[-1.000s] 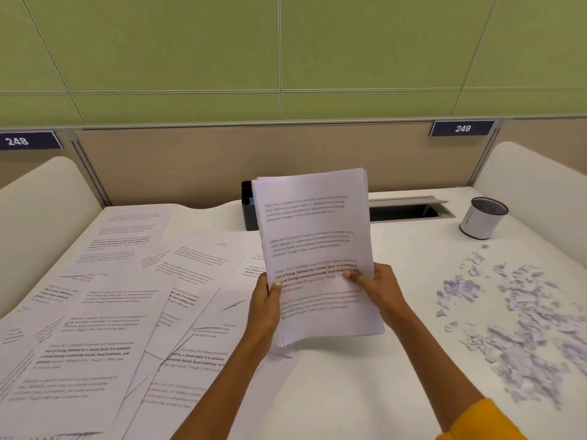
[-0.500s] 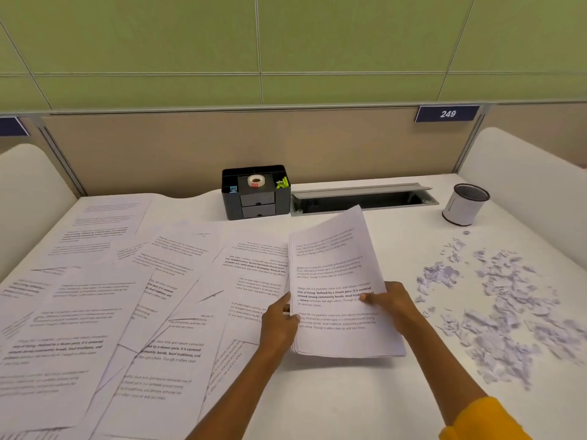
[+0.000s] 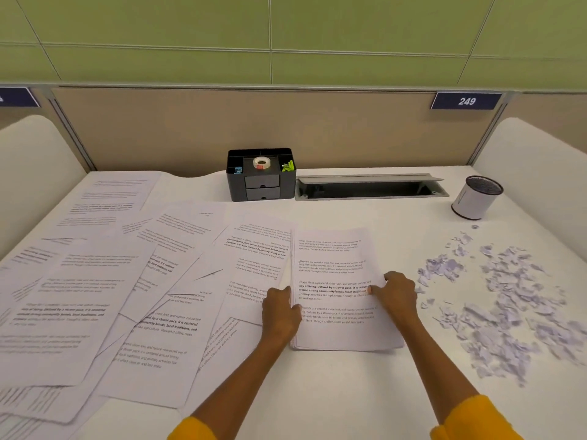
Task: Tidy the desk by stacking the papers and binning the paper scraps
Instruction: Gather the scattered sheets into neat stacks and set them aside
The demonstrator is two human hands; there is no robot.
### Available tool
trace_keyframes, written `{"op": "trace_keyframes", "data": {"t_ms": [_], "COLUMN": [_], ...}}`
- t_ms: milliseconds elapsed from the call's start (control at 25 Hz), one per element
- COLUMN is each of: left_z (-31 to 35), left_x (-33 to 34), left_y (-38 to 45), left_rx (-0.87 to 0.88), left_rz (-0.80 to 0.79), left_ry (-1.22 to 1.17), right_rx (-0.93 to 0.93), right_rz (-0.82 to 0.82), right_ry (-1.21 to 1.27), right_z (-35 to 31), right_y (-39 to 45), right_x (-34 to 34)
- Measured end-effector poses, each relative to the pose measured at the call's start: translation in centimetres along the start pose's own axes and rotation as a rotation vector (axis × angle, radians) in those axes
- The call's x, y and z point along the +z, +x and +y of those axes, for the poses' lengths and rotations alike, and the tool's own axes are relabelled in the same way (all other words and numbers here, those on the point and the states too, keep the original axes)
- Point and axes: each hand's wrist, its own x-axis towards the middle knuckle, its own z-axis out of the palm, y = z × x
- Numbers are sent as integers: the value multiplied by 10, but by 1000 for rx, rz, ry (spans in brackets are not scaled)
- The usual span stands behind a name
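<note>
Both hands, left hand [image 3: 279,308] and right hand [image 3: 398,292], grip the paper stack [image 3: 336,258] by its side edges (squaring it flat on the desk [image 3: 365,392]).

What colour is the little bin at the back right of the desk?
The bin is white with a dark mesh top and dark base rim, seen in the head view.

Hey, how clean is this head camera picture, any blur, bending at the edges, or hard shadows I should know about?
Head view: even, soft light, only faint shadows under the hands; wide-angle bending curves the wall seams and desk edges; text on the stack of papers is sharp at centre, while the loose sheets at far left and the paper scraps at right smear toward the edges.
</note>
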Motion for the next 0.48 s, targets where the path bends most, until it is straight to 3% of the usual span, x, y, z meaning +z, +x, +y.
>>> {"op": "trace_keyframes", "data": {"t_ms": [240, 480], "left_z": [0, -22], "left_x": [-14, -57], "left_y": [-4, -17], "left_rx": [23, 88], "left_rz": [49, 122], "left_ry": [-105, -159], "right_rx": [-127, -279], "right_rz": [121, -3], "right_ry": [-260, 101], "right_z": [-25, -73], "right_y": [-17, -45], "right_x": [-1, 38]}}
